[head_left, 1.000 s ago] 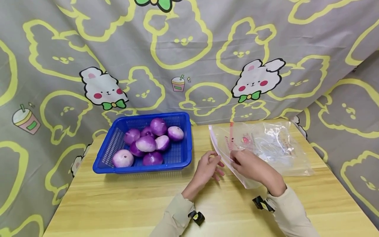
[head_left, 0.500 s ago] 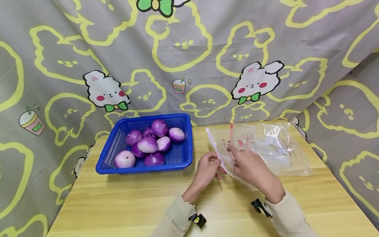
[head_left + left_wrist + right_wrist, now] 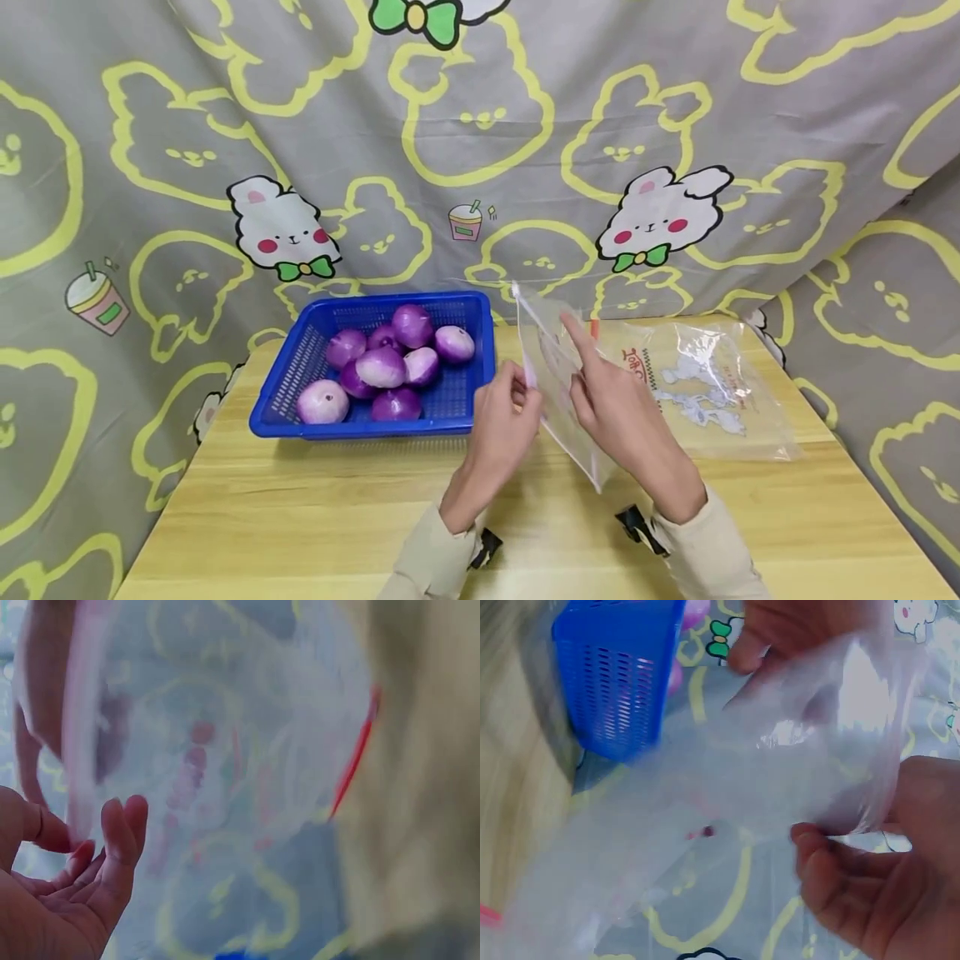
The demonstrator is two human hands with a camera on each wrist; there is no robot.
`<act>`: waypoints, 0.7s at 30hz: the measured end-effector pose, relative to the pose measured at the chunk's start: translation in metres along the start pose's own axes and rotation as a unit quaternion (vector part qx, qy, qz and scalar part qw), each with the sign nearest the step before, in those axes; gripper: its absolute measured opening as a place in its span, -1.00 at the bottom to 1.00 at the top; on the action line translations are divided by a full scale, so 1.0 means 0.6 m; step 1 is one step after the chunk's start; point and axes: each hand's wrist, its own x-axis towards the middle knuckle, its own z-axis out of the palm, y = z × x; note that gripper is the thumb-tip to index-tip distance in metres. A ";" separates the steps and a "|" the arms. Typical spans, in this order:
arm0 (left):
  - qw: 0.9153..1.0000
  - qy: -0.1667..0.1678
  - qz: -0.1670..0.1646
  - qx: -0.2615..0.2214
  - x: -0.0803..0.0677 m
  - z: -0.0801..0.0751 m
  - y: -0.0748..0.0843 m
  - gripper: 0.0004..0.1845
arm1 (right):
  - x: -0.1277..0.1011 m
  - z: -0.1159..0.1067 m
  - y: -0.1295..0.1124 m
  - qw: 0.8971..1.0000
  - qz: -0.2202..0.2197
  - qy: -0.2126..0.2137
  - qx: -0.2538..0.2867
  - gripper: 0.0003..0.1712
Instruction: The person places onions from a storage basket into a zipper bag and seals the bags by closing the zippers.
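A clear plastic zip bag [image 3: 712, 400] with red print lies partly on the table, its zip end lifted and slanted between both hands. My left hand [image 3: 502, 421] pinches the pale zip edge between thumb and index finger; in the left wrist view its other fingers [image 3: 124, 825] are spread beside the film. On the opposite side, my right hand [image 3: 622, 417] pinches the bag, its index finger reaching up along the film. The right wrist view shows the film [image 3: 780, 772] bunched near the right fingertips [image 3: 810, 840], with my left hand [image 3: 802, 630] behind it.
Left of the hands stands a blue perforated basket [image 3: 258, 421] holding several purple onions [image 3: 381, 368], close to my left hand. A wooden table [image 3: 315, 517] carries everything. Behind it hangs a grey curtain [image 3: 420, 275] with yellow cartoon outlines.
The bag's zip end has risen off the table to stand slanted. My left hand has moved slightly left and up with it, and the right index finger has straightened along the film.
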 end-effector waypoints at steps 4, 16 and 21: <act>0.990 0.075 0.081 0.092 0.007 -0.031 0.014 -0.89 | -0.001 -0.015 -0.006 0.999 -0.011 0.035 0.026 -0.05; 0.987 0.046 0.119 0.098 0.014 -0.071 0.022 -0.74 | -0.006 -0.028 -0.005 0.999 0.013 -0.016 0.031 -0.42; 0.963 -0.001 0.167 0.209 0.011 -0.074 0.020 -0.71 | -0.003 -0.025 -0.005 0.998 0.038 -0.023 0.043 -0.52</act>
